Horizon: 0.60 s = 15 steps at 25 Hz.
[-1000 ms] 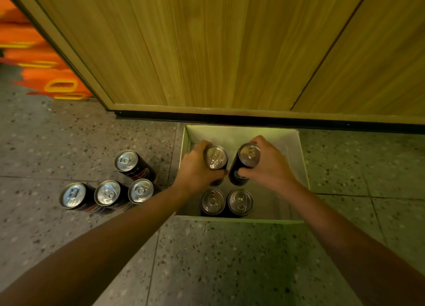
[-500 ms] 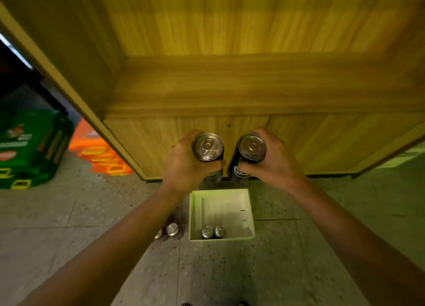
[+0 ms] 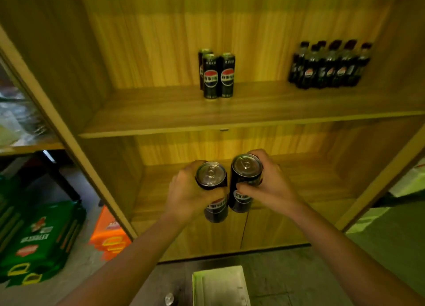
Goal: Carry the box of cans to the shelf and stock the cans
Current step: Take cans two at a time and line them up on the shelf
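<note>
Left hand (image 3: pixel 186 195) grips the left can (image 3: pixel 211 179), right hand (image 3: pixel 271 188) the right can (image 3: pixel 246 170). Both are upright, side by side before the lower bay (image 3: pixel 310 183), possibly touching. Stocked cans (image 3: pixel 217 75) stand at the middle of the shelf (image 3: pixel 264 107) above. Advise: lift clear of its front edge, set bases flat beside them, release singly. Box (image 3: pixel 220 285) sits on the floor (image 3: pixel 299 278) below.

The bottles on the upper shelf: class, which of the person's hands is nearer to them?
Right. The right hand, holding one can, is below and left of the bottles; the left hand, holding the other can, is below and farther left.
</note>
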Each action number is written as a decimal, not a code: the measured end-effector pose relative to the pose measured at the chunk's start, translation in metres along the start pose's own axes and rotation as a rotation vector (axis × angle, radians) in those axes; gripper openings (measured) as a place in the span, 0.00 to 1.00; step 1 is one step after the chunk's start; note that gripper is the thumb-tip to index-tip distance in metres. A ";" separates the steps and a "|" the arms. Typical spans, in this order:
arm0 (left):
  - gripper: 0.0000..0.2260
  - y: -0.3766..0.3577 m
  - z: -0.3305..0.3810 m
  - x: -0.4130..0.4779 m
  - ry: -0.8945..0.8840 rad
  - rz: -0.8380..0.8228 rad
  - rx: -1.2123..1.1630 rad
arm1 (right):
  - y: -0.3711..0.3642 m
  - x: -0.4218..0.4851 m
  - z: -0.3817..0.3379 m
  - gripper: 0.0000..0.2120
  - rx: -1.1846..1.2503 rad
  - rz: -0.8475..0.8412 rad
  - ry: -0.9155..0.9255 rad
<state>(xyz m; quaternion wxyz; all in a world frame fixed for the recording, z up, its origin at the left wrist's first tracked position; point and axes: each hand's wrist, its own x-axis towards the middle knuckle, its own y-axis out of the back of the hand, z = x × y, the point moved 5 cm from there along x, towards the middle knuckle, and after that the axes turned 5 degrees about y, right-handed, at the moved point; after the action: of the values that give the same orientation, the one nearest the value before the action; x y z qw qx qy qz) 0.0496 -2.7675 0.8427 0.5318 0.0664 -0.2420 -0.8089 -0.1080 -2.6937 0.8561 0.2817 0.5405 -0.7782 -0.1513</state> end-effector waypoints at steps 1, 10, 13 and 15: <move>0.21 0.007 0.012 0.006 -0.012 0.006 -0.005 | 0.007 0.006 -0.012 0.26 0.003 0.022 0.018; 0.28 0.031 0.071 0.078 -0.002 0.048 -0.136 | 0.040 0.076 -0.047 0.31 0.058 0.142 -0.038; 0.24 0.027 0.076 0.117 0.029 0.078 -0.137 | 0.051 0.112 -0.038 0.29 0.106 0.166 -0.029; 0.24 0.022 0.079 0.143 0.050 0.083 -0.162 | 0.057 0.140 -0.026 0.28 0.144 0.166 -0.017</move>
<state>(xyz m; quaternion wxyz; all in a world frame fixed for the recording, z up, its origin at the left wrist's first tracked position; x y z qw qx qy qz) -0.0221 -2.8770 0.9438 0.5744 0.0332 -0.1647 -0.8011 -0.1714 -2.8006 0.9465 0.2470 0.4915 -0.8317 -0.0757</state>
